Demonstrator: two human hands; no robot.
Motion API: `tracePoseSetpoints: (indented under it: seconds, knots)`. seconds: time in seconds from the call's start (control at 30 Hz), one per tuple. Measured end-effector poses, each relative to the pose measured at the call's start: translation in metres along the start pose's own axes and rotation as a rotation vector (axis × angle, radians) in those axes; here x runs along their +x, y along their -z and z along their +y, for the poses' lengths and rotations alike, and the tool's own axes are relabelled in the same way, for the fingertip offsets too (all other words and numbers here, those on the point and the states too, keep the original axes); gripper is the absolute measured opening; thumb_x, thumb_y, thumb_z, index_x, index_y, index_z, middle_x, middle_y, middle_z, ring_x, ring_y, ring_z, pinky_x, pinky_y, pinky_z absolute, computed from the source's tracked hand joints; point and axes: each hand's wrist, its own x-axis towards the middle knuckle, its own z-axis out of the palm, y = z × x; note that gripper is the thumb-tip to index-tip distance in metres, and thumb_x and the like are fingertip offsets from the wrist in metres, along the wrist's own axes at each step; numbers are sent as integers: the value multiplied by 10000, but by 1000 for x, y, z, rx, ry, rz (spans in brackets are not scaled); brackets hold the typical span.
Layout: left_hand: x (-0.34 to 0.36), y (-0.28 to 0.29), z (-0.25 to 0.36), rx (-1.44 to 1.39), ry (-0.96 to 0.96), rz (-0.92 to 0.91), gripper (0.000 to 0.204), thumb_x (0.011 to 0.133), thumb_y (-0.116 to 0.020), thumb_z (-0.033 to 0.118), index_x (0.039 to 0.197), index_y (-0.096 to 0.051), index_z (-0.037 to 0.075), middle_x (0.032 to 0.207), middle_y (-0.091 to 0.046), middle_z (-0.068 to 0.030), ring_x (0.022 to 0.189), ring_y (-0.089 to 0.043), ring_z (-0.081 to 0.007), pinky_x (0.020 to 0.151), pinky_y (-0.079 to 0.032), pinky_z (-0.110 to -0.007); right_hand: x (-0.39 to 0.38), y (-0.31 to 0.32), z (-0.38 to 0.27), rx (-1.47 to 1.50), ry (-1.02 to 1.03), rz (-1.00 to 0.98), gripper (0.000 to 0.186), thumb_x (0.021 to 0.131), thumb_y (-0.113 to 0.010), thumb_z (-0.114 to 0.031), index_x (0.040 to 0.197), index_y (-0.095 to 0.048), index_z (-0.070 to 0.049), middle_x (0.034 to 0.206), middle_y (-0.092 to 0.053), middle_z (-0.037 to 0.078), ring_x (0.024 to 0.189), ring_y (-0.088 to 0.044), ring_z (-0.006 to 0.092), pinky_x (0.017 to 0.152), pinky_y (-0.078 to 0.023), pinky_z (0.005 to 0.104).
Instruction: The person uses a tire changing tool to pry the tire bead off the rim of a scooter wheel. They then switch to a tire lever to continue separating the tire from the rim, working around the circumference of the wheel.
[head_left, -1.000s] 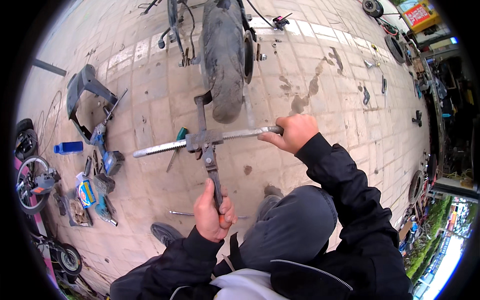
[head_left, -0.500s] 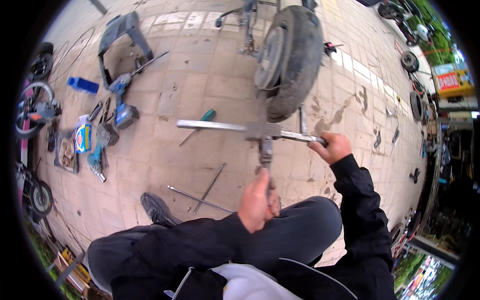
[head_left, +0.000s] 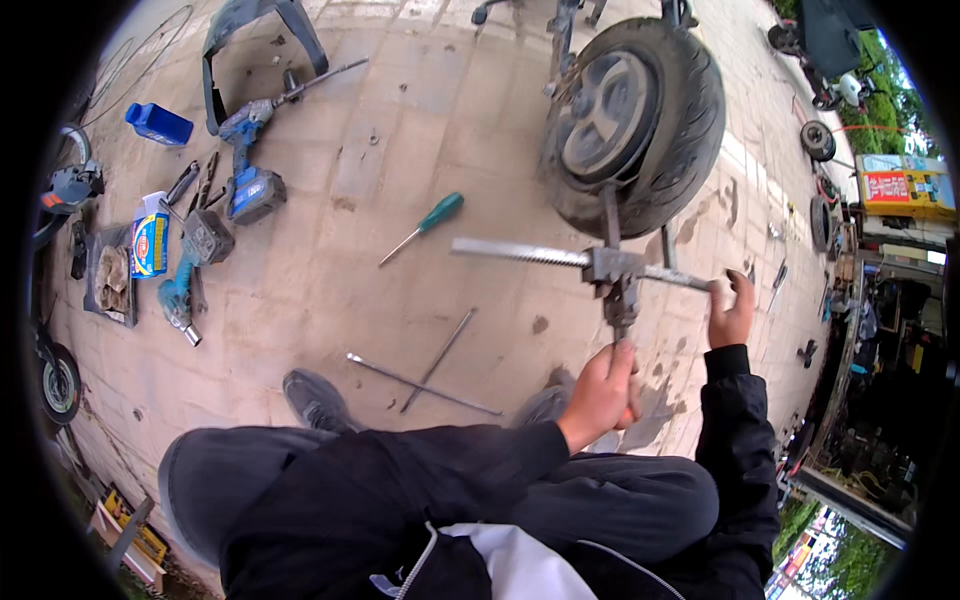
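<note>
My left hand grips the orange-marked handle of a dark metal tool, whose sliding block sits on a long silver toothed bar. My right hand holds the bar's right end with loosely bent fingers. The tool's upright arm reaches the lower part of a dusty black scooter tire with a grey hub; whether it presses on it I cannot tell. A green-handled screwdriver lies left of the tool; two crossed metal rods lie near my shoes.
Cordless drills, a blue bottle, a grey plastic guard and a bag of rags lie at left. Wheels, a yellow cabinet and a dark cluttered workbench line the right side. Other two-wheelers stand at both edges.
My view has turned, so the wheel now sits further right and shows its side. Both hands have shifted right with the tool, and my right hand's fingers look looser on the bar.
</note>
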Motion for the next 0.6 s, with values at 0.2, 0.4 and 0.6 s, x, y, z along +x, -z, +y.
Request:
tracePoseSetpoints:
  seconds: [0.2,0.4,0.6]
  knots:
    - [-1,-4,2,-15,-38,-44,449,1022,-322,443,852,-444,46,540,-466,-54,404,-496,-144,399,-387,-284,-173,-34,41,11,-280,-1160,386,873,-619,-335,1039,-607,14,939,-662,247,873,-642,382,758,-509,422]
    - [-2,8,22,8,75,-37,478,1016,-334,470,832,-441,42,532,-477,-55,433,-483,-144,432,-386,-272,-197,-136,-199,468,-189,-1239,358,850,-635,-332,855,-646,26,792,-659,204,717,-635,365,655,-487,415]
    - [-3,2,24,-132,311,-41,422,1008,-359,478,880,-415,80,649,-514,-57,502,-514,-130,376,-343,-263,-237,-230,-290,333,-834,-942,429,789,-694,-373,823,-682,55,805,-649,260,775,-632,418,726,-500,453]
